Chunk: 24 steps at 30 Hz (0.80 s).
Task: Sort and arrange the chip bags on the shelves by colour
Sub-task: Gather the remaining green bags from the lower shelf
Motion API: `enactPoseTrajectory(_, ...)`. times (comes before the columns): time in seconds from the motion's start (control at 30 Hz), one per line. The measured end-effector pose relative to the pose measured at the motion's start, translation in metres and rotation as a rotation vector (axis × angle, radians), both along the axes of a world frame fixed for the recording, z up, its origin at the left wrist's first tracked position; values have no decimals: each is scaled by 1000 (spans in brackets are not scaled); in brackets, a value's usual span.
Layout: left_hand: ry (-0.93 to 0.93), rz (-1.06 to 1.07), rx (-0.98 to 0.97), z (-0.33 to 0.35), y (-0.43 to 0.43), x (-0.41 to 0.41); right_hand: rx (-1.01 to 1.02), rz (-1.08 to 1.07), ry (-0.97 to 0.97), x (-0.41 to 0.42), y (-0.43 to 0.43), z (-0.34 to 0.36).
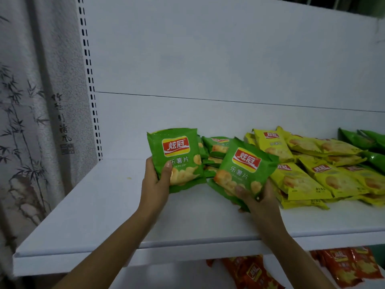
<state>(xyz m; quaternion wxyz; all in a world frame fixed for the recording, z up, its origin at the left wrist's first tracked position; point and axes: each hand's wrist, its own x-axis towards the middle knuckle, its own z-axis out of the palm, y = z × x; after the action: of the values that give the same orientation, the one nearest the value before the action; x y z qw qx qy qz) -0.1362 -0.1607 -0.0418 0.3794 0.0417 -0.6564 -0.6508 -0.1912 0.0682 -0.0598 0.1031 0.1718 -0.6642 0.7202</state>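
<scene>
My left hand (155, 180) grips an upright green chip bag (177, 155) by its lower left corner, just above the white shelf (104, 205). My right hand (260, 202) holds a second green chip bag (243, 172), tilted, by its lower edge. Behind them lies a small stack of green bags (214, 151). To the right, several yellow chip bags (308, 163) lie overlapping on the same shelf. More green bags (366, 142) sit at the far right edge.
Orange chip bags (341, 265) lie on the lower shelf, with more orange bags (250, 272) nearer the middle. The slotted shelf upright (91, 90) stands at the left. A curtain with a bamboo print (31, 122) hangs beside the shelving.
</scene>
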Motion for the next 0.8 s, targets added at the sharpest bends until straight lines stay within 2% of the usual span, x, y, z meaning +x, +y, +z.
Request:
enactPoseTrajectory(0.1, 13, 14, 16, 23, -8, -19, -1, -35, 6, -5, 1, 0)
enactPoseTrajectory(0.2, -73, -38, -6, 40, -11, -38, 8, -61, 2, -12, -6, 8)
enactPoseTrajectory(0.3, -110, 6, -74, 47, -16, -59, -25, -54, 50, -26, -20, 36)
enactPoseTrajectory(0.5, -101, 54, -46, 59, -29, -93, -146, -142, 111, -81, -45, 85)
enactPoseTrajectory(0.6, -114, 91, -99, 56, -34, -108, -104, -190, 160, -108, -52, 97)
enactPoseTrajectory(0.8, -155, 161, -307, 43, -48, -126, -67, -270, 91, -140, -55, 97)
